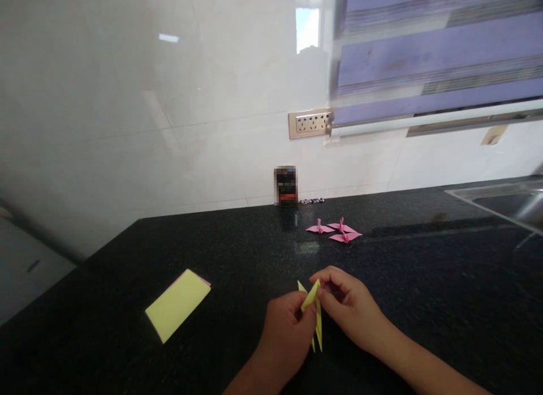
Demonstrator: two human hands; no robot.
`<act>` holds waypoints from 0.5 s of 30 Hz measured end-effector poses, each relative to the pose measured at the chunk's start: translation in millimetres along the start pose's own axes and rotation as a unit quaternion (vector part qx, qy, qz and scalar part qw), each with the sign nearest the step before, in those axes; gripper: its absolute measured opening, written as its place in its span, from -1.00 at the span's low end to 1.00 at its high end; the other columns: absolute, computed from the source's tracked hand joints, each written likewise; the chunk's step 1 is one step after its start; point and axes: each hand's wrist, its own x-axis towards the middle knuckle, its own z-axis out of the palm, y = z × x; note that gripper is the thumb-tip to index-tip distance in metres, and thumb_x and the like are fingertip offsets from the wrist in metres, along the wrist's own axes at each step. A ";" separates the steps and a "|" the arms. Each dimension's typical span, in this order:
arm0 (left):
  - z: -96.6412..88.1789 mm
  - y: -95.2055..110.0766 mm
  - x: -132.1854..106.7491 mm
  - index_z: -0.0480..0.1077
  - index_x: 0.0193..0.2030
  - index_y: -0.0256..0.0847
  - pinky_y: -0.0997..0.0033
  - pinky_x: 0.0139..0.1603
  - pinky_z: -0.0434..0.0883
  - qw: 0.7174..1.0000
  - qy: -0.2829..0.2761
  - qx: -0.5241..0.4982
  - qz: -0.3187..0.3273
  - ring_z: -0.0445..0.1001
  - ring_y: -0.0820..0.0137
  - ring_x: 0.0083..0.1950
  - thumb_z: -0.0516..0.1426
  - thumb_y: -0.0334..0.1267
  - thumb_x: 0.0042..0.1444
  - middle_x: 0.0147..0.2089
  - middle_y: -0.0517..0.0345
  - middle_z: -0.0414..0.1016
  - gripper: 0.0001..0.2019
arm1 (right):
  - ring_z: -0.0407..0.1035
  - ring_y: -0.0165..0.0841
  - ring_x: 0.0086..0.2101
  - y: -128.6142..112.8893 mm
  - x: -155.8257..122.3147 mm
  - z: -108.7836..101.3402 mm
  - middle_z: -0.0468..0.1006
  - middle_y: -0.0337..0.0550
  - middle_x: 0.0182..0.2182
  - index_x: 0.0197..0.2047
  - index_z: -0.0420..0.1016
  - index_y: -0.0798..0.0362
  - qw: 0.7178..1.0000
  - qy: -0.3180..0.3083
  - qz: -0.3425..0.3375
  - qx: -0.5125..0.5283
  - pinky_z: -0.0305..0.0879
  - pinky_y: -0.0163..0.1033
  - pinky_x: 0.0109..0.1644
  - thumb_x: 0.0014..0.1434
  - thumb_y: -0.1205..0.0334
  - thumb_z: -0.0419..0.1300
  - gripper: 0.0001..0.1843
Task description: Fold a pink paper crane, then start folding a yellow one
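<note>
Between my hands is a piece of folded yellow origami paper (313,297) with several narrow points. My left hand (285,330) is closed around its middle, thumb on top. The fingers of my right hand (350,304) pinch its upper tip. Two slim points stick out below my left thumb, and another rises behind the left fingers. Part of the paper is hidden by the left hand. Beyond the hands, three pink paper cranes (344,236) lie close together on the dark counter (237,253).
Yellow paper sheets (180,304) with a pink edge beneath lie at the left. A blurred dark phone-like object (286,185) leans on the wall beside a beaded strap (312,201). A sink (509,205) is at the right. Sockets (311,123) and a purple blind (424,67) are above.
</note>
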 end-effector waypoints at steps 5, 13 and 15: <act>-0.3 2.1 -1.2 0.36 -0.54 -0.28 0.55 -0.52 0.08 0.995 0.016 0.087 0.047 0.20 0.51 -0.53 -0.05 -0.26 0.06 -0.59 0.23 0.27 -0.74 | 0.21 -0.44 -0.54 -0.3 -1.5 1.4 0.32 -0.26 -0.56 -0.44 0.36 0.08 0.999 0.016 -0.005 -0.033 0.15 -0.36 -0.49 0.02 0.39 0.03 -0.89; 0.1 2.0 -0.6 0.34 -0.55 -0.27 0.54 -0.53 0.06 0.990 0.029 0.126 0.058 0.18 0.52 -0.55 -0.06 -0.27 0.07 -0.61 0.25 0.24 -0.73 | 0.27 -0.41 -0.50 -1.2 -2.7 0.3 0.38 -0.20 -0.52 -0.39 0.36 0.06 0.996 0.031 -0.035 -0.072 0.19 -0.31 -0.43 0.08 0.34 -0.01 -0.87; 0.1 1.1 -0.5 0.36 -0.54 -0.27 0.53 -0.53 0.06 0.989 0.029 0.130 0.059 0.19 0.51 -0.55 -0.06 -0.27 0.06 -0.60 0.24 0.26 -0.74 | 0.28 -0.41 -0.49 0.3 -3.0 0.5 0.39 -0.20 -0.51 -0.36 0.35 0.06 0.996 0.034 -0.029 -0.071 0.20 -0.31 -0.42 0.09 0.33 -0.01 -0.87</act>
